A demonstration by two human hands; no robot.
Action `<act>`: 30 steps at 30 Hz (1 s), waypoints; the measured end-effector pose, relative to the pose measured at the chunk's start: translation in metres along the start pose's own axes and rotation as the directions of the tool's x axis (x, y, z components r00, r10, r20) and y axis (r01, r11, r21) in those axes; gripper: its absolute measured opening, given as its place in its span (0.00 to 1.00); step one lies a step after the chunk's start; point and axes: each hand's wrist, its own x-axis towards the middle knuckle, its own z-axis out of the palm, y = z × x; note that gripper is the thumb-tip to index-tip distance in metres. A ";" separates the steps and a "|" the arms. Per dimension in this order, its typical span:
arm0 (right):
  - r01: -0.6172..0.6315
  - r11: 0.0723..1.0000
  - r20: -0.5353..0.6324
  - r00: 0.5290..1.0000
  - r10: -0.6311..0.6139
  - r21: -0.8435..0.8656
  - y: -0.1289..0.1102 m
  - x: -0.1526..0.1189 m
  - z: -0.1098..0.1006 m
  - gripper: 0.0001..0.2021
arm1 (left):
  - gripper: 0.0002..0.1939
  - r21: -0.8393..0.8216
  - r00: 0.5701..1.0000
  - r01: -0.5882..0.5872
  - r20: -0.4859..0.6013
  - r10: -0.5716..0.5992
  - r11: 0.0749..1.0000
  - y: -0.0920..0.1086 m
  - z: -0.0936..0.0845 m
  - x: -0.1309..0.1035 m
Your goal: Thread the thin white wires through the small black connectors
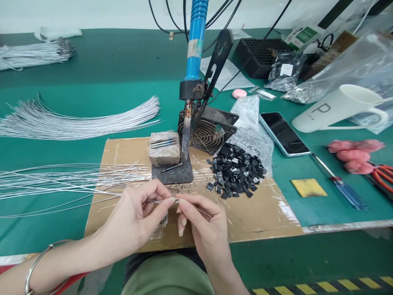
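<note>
Fingertips of both hands meet over the front of the cardboard sheet (260,217). My left hand (150,209) pinches a thin wire at its left part. Against it, my right hand (199,217) has thumb and forefinger closed on the same thin wire, whose tail runs down over the palm. The tips touch, so the exact joint is hidden. Above them the blue-handled soldering iron (194,53) points down at a dark plate (181,175) beside a worn block (164,157) with metal strips on top. Small black connectors (238,170) are heaped to the right.
White wires (92,123) lie in bundles at left. Behind the iron sits a fan (208,133). A phone (285,134), white mug (340,108), yellow sponge (308,187), screwdriver (346,190) and pink cloth (354,155) are at right.
</note>
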 end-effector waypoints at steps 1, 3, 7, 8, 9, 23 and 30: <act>-0.008 1.000 -0.001 1.000 0.008 0.009 0.000 0.001 0.000 0.05 | 0.15 0.009 1.000 -0.005 -0.008 0.005 1.000 0.000 0.000 0.000; -0.018 1.000 -0.003 1.000 0.018 0.025 0.000 0.001 0.001 0.05 | 0.15 0.029 1.000 -0.014 -0.023 0.015 0.999 0.000 0.000 -0.001; -0.034 0.998 -0.004 0.999 0.034 0.045 -0.001 0.001 0.002 0.04 | 0.14 0.048 0.998 -0.048 -0.036 0.050 0.998 0.001 0.000 -0.002; -0.036 0.998 -0.004 0.999 0.036 0.047 -0.001 0.001 0.002 0.04 | 0.14 0.049 0.998 -0.053 -0.037 0.055 0.997 0.000 0.000 -0.002; -0.038 0.998 -0.004 0.999 0.038 0.048 -0.001 0.001 0.002 0.04 | 0.14 0.050 0.998 -0.056 -0.036 0.058 0.997 0.000 -0.001 -0.002; -0.232 0.972 0.025 0.973 0.231 0.050 -0.017 0.003 0.000 0.07 | 0.13 0.058 0.999 -0.025 0.033 0.023 0.998 -0.003 -0.005 -0.003; -0.203 0.967 0.083 0.978 0.192 0.157 -0.005 0.006 -0.003 0.07 | 0.12 0.091 0.994 -0.085 -0.064 0.091 0.992 -0.003 -0.003 -0.001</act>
